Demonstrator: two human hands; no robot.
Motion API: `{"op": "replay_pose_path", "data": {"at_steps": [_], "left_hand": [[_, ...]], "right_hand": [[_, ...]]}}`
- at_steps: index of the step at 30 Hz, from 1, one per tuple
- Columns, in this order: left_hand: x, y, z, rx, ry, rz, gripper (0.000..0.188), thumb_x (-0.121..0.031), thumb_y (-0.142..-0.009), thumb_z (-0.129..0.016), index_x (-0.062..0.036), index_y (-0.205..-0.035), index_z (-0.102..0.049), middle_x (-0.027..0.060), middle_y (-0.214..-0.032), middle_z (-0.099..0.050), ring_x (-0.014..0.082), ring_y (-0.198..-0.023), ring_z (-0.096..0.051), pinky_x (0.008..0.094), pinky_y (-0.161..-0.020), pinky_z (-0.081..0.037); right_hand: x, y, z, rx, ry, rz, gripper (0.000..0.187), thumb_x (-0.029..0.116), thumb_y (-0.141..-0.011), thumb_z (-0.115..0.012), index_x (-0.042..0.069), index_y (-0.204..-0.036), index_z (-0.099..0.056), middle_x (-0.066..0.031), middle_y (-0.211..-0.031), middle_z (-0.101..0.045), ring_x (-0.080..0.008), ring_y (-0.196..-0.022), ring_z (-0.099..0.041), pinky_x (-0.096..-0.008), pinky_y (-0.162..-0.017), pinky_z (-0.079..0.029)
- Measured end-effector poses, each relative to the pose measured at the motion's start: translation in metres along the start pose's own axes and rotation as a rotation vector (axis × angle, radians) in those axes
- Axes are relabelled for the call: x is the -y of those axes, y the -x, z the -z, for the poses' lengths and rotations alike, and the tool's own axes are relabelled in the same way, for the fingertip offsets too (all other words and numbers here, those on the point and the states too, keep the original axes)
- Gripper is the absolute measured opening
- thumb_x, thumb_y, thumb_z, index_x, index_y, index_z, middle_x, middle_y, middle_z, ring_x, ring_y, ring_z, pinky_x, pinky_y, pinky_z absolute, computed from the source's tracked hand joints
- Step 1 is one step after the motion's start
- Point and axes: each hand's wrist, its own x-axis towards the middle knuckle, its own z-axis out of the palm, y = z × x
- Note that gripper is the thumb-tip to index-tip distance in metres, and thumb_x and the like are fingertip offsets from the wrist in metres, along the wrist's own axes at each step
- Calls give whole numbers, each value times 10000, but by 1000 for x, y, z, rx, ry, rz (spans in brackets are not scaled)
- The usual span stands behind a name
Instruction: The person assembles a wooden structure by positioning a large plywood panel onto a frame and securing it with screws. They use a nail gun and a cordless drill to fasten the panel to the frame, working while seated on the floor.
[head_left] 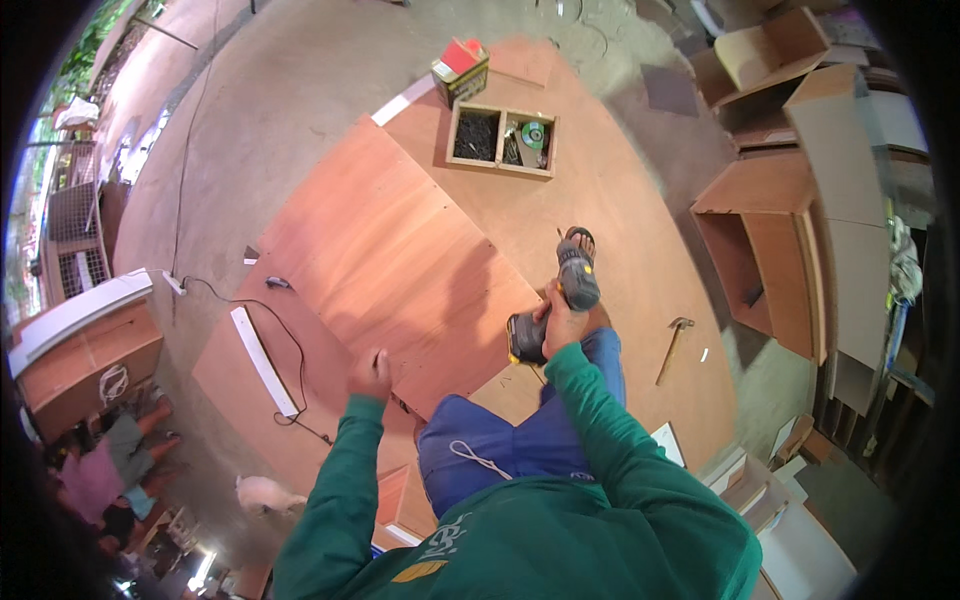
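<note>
In my right hand [566, 326] is a black and yellow cordless drill [577, 280]. My fingers are wrapped round its grip, and its front end points away from me, above my sandalled foot. My left hand [371, 376] is closed over the near left part of a large reddish-brown plywood panel [390, 250]. Whether anything is inside that fist is hidden. The panel lies over larger brown sheets [660, 290] on the floor. Beyond its far edge stands a two-part wooden box [500, 168], with dark screws or nails on one side and a disc with loose bits on the other.
A hammer [673, 350] lies at the right, and a red-topped tin [461, 70] stands beyond the box. White power strip [265, 362] and cable run at the left. Wooden cabinets [765, 240] line the right side. At the lower left are a person [100, 470] and a white animal [266, 494].
</note>
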Motion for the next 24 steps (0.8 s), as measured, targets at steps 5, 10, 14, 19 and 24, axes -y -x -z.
{"op": "replay_pose_path", "data": {"at_steps": [5,10,14,19,24], "left_hand": [[-118,-175,-175,174,195,-177,180,-200,-1019,-690,-43,-1106,-691,198,-1007,-718,434,-944,-680,490,-821,-556],[-220,-324,-324,179,-16,-408,261,-215,-1015,-690,-27,-1195,-712,202,-1209,-710,425,-1173,-654,498,-1020,-540],[-264,-404,-385,61,-250,-253,211,-191,-1017,-653,-48,-1135,-754,191,-1173,-743,450,-1138,-690,532,-1001,-565],[-257,-492,-414,71,-491,-367,182,-128,-1017,-629,-50,-1064,-787,172,-1100,-771,402,-1047,-759,515,-889,-639],[-265,-533,-458,250,-846,-292,176,-102,-962,-675,-87,-1052,-826,169,-1057,-814,392,-989,-801,502,-860,-655]], "right_hand": [[-14,-144,2,-11,117,-51,273,51,-956,-783,8,-1204,-679,-31,-810,-659,-128,-541,-569,-300,-521,-481],[-11,-217,0,-94,173,-64,291,50,-962,-777,-2,-1228,-672,-37,-886,-661,-112,-609,-580,-295,-559,-505],[13,-241,0,-88,55,-172,269,76,-970,-774,12,-1211,-673,-27,-880,-645,-109,-627,-581,-291,-583,-514],[45,-261,1,-57,121,-209,249,80,-971,-756,26,-1201,-678,-9,-854,-630,-106,-659,-581,-295,-618,-529],[69,-274,1,-47,24,-274,462,92,-966,-773,-8,-1375,-583,-44,-889,-658,-120,-665,-625,-299,-629,-524]]}}
